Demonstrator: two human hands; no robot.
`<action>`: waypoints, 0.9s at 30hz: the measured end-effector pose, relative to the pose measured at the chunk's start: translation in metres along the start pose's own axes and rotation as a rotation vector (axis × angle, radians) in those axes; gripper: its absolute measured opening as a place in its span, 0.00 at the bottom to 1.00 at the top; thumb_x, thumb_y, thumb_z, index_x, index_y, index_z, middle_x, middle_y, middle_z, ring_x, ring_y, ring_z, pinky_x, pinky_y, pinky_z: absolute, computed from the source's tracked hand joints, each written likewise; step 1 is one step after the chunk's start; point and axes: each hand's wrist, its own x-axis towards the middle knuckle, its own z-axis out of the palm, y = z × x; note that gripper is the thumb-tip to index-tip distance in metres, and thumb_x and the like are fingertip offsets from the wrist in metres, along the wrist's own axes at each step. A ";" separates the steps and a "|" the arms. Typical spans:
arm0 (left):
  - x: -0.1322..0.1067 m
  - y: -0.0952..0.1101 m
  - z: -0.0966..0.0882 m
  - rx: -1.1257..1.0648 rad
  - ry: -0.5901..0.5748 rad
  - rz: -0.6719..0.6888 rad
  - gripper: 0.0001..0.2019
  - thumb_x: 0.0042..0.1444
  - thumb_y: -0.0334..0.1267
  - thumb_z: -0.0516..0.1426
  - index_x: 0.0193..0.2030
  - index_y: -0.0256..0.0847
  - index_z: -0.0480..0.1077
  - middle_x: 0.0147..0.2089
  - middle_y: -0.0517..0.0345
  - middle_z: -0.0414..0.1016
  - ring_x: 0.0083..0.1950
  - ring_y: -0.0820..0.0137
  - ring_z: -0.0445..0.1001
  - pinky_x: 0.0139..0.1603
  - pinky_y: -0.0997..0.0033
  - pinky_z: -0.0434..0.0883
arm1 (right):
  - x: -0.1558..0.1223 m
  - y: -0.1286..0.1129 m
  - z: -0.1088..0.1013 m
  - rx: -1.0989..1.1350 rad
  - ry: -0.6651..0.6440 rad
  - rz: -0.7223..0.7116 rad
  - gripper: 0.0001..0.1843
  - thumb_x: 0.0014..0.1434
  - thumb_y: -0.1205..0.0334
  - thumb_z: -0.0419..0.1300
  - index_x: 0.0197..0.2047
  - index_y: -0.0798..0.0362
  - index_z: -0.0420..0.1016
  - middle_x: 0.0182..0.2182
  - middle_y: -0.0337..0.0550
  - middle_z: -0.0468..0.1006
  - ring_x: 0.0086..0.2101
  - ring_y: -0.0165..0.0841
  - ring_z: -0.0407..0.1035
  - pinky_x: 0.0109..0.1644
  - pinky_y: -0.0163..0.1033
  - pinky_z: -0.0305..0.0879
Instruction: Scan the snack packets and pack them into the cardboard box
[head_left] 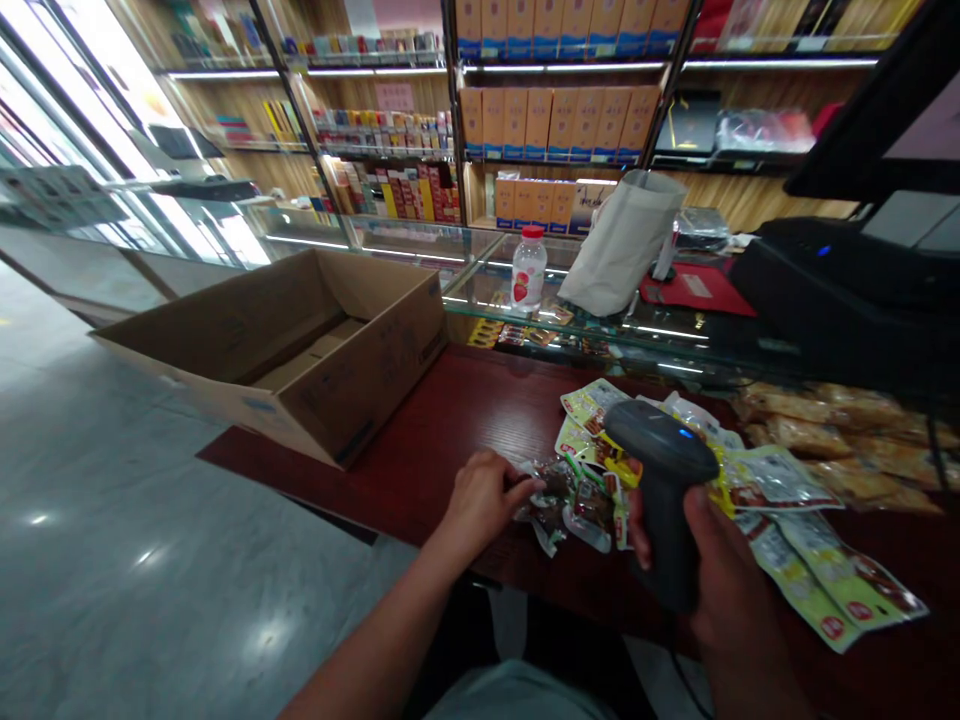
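Note:
My right hand (720, 560) is wrapped round the handle of a black barcode scanner (667, 460), held over the pile of snacks with a small blue light showing on its head. At the left edge of the pile, my left hand (486, 495) is closed on a small clear snack packet (529, 515), its thumb stretched over the wrapper and its other fingers partly hidden. More dark-filled clear packets (592, 500) lie right beside it. Around and beneath the scanner are flat green-and-white snack pouches (776, 475), and several of them overlap.
An open cardboard box (375, 370) stands on the dark red counter (480, 400) at left. Behind are a red-capped bottle (529, 270), a pale bag (622, 245) and a glass display case (480, 285). Wrapped pastry-like packs (832, 430) and a black terminal (855, 280) occupy the right.

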 end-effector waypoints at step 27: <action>-0.014 -0.032 -0.019 -0.487 0.672 -0.028 0.06 0.60 0.41 0.59 0.39 0.42 0.72 0.42 0.54 0.79 0.42 0.67 0.79 0.46 0.69 0.75 | -0.022 0.014 0.024 -0.112 -0.167 0.108 0.24 0.65 0.39 0.59 0.32 0.51 0.79 0.22 0.42 0.76 0.22 0.32 0.66 0.23 0.35 0.63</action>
